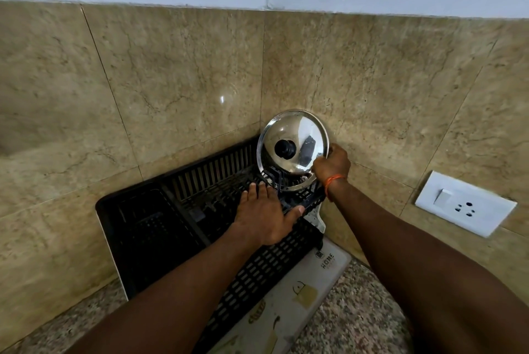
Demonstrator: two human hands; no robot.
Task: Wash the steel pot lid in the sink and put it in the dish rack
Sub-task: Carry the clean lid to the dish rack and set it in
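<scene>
The lid [292,150] stands nearly upright at the far right end of the rack [200,173], in the corner of the tiled wall [386,82], its knob [284,148] facing the camera. The right hand [332,165] pinches its right rim, fingers [318,165] curled over the edge. The left hand [263,216] lies flat on the rack's inner prongs just below the lid, its fingers [253,190] straight and spread, gripping nothing.

The washing looks done, and this is the placing. The lid's lower rim is hidden behind the prongs, so it may or may not be seated in a slot. If it is not, letting go could let the wet steel slide forward or roll sideways and clatter into the rack. Leant too steeply on the wall, it could tip toward the camera. The rack sits on a mat [289,308], so a hard push might shift it along the bench [357,319].

Count: one lid with one knob, one rack, one mat, one socket plate [465,203] on the wall at right, two hands, one orange thread [333,182] on the right wrist.
</scene>
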